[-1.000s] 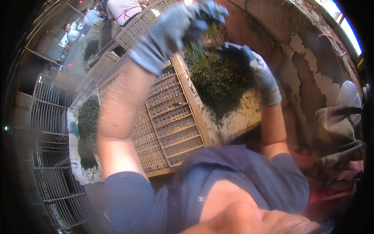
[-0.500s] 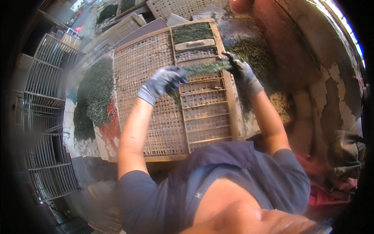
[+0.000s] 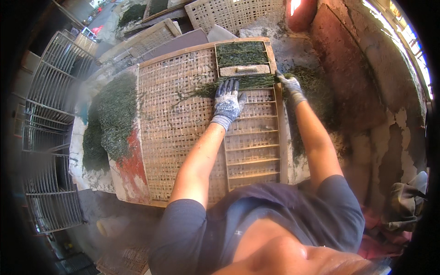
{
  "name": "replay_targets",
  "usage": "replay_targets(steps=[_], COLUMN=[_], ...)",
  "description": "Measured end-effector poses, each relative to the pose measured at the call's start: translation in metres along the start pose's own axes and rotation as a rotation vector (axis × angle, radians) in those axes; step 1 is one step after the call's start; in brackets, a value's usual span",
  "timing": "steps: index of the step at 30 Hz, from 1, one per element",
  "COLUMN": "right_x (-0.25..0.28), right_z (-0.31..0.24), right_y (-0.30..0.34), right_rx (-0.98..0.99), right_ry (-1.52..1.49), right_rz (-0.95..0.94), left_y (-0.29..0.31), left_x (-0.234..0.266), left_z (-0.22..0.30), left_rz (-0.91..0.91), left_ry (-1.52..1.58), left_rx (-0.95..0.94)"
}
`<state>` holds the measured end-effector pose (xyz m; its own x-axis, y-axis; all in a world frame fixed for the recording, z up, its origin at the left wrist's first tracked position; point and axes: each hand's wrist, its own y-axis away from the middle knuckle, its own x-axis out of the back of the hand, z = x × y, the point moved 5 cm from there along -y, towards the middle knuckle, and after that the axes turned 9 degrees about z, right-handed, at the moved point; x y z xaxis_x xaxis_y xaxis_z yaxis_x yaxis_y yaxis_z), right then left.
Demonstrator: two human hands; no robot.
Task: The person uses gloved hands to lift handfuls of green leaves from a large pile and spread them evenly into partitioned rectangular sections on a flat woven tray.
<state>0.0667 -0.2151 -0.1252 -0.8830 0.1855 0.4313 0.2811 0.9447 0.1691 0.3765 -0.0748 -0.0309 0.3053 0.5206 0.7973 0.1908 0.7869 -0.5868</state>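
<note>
Seaweed (image 3: 238,82) lies in a dark green strip across the upper middle of the frame, on a woven bamboo mat (image 3: 174,119), just below a small wooden block (image 3: 244,70) and a filled compartment of green (image 3: 241,52) in a wooden frame with crossbars (image 3: 254,142). The left hand (image 3: 228,101), in a grey-blue work glove, rests flat on the strip — fingers spread, palm down, pressed onto the green at the frame's left rail. The right hand (image 3: 290,87), gloved the same way, sits at the upper right corner of the frame, touching its right rail and the end of the strip; whether its fingers grip the rail or only press on it I cannot tell.

Loose strands trail off the strip to the left over the mat. A larger heap of the same green stuff (image 3: 112,121) lies at centre left, beside the mat's edge, on a worn slab with a red patch (image 3: 130,167). More green is scattered on the grey surface right of the frame (image 3: 316,96). Wire racks (image 3: 46,137) stand along the left rim, and more woven mats (image 3: 233,13) lie at the top.
</note>
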Motion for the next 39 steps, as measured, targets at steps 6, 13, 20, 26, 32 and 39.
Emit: replay_targets(steps=[6, 13, 20, 26, 32, 39], right_x=[0.121, -0.06, -0.127, -0.125, -0.138, -0.124], right_z=[-0.002, -0.18, -0.112, -0.101, -0.127, -0.101], right_y=[-0.007, 0.189, 0.189, 0.181, 0.192, 0.184], right_rx=[-0.375, 0.84, 1.187, 1.166, 1.162, 1.086], right_ry=[0.014, 0.078, 0.507, 0.591, 0.566, 0.583], right_rz=[0.21, -0.131, 0.088, 0.111, 0.054, 0.084], left_y=[0.017, 0.018, 0.255, 0.309, 0.306, 0.273], left_x=[0.002, 0.06, 0.234, 0.306, 0.272, 0.296], left_z=[-0.018, -0.019, -0.285, -0.403, -0.439, -0.409], left_rz=[0.04, 0.219, 0.24, 0.53, 0.201, 0.421], left_ry=[-0.018, 0.108, -0.236, -0.11, -0.694, -0.335], left_rx=[0.069, 0.104, 1.07, 1.403, 1.131, 1.032])
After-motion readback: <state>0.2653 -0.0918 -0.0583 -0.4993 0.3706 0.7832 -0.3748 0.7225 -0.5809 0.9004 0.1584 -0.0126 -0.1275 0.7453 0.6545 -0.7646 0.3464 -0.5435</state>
